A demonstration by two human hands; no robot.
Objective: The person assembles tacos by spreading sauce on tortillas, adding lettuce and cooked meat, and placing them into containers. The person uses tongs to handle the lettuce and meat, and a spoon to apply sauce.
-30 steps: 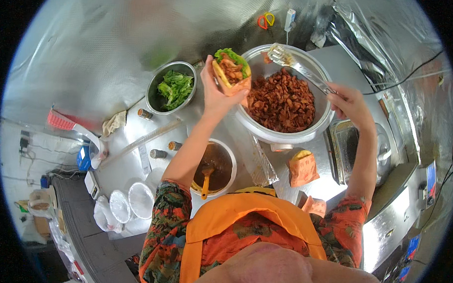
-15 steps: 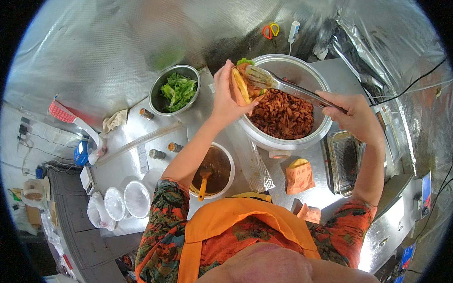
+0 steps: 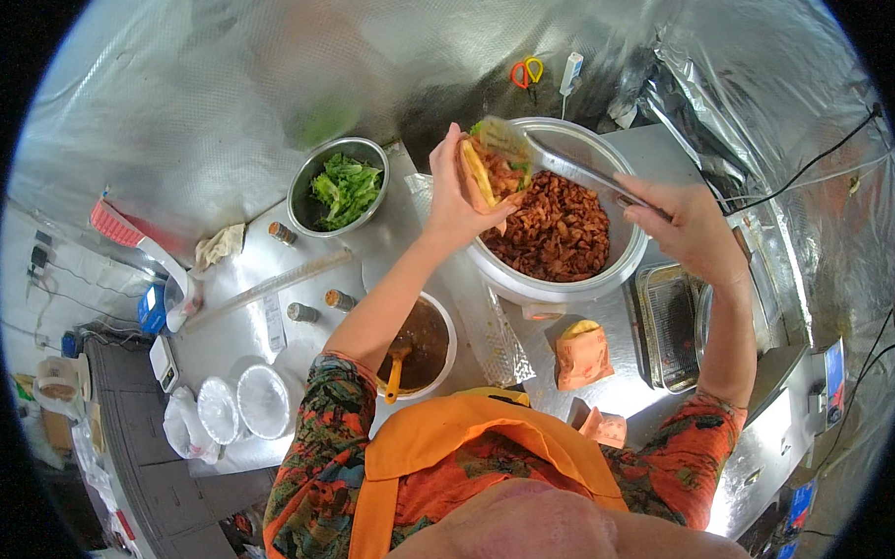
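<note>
My left hand (image 3: 457, 209) is wrapped round a filled bun (image 3: 479, 174), its cut side tilted toward the right, with brown meat and green leaf showing. In my right hand (image 3: 694, 229) are metal tongs (image 3: 581, 174), reaching leftward to the bun's filling; their tips are blurred. Both hands are above or beside a large white round pot (image 3: 556, 290) of chopped brown meat (image 3: 557, 234). Nearer me stands a paper-wrapped bun (image 3: 583, 355), and another orange paper wrapper (image 3: 603, 427) lies by my right sleeve.
Left of the pot is a steel bowl (image 3: 292, 203) of lettuce (image 3: 346, 191). A white tub of brown sauce (image 3: 423, 343) with an orange-handled utensil (image 3: 395, 376) sits below my left forearm. A wire-rack tray (image 3: 671, 329) lies right. Several shakers and clear plastic bowls (image 3: 264, 403) stand left.
The tong tips have shifted slightly up and away over the bun's filling. The whole view has shifted a little; both hands keep their holds.
</note>
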